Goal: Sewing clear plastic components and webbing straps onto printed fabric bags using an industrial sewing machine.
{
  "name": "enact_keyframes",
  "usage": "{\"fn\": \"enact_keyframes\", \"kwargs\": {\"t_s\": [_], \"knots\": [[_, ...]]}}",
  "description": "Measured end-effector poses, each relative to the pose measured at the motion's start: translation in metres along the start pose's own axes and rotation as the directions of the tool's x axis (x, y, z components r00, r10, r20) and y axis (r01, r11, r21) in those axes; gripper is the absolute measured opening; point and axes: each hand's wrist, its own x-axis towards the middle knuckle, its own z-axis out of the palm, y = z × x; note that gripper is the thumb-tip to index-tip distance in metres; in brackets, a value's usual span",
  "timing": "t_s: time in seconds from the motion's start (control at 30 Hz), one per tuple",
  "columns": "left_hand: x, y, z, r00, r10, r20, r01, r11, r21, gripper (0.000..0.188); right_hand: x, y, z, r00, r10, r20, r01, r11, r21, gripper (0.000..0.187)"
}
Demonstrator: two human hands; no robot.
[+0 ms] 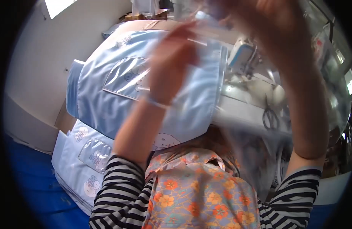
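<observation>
My left hand (174,63) is raised above a light blue fabric piece (183,99), and motion smears its fingers. Higher up, at the top edge of the view, my right hand (256,13) is also blurred, its fingers partly cut off. Whether either hand holds anything cannot be made out. The blue piece lies spread over the table, with cartoon animal prints and a clear plastic pocket (118,78) edged in pale trim. Part of that pocket is hidden behind my left hand and wrist.
A stack of similar printed fabric pieces (72,156) sits lower left. Black-handled scissors (270,119) lie on the white work surface (241,110) at right. Behind them stands a white and blue machine part (241,53). A white wall (34,76) bounds the left.
</observation>
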Motion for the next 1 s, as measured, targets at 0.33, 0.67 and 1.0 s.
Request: {"fn": "enact_keyframes", "kwargs": {"t_s": [0.33, 0.67, 1.0], "knots": [[-0.085, 0.062, -0.466, 0.474, -0.358, -0.805, 0.836, 0.469, 0.284, 0.028, -0.204, -0.131, 0.120, 0.105, 0.301, 0.948, -0.983, 0.173, 0.054, 0.051], [-0.109, 0.013, -0.446, 0.612, -0.395, -0.685, 0.738, 0.596, 0.316, 0.055, -0.241, -0.021, 0.166, 0.260, 0.750, 0.608, -0.814, 0.509, -0.280, 0.087], [-0.078, 0.031, -0.270, 0.992, 0.120, -0.034, 0.092, -0.522, 0.848, 0.093, -0.264, 0.009, 0.217, 0.247, 0.908, 0.339, -0.952, 0.292, -0.087, 0.069]]}}
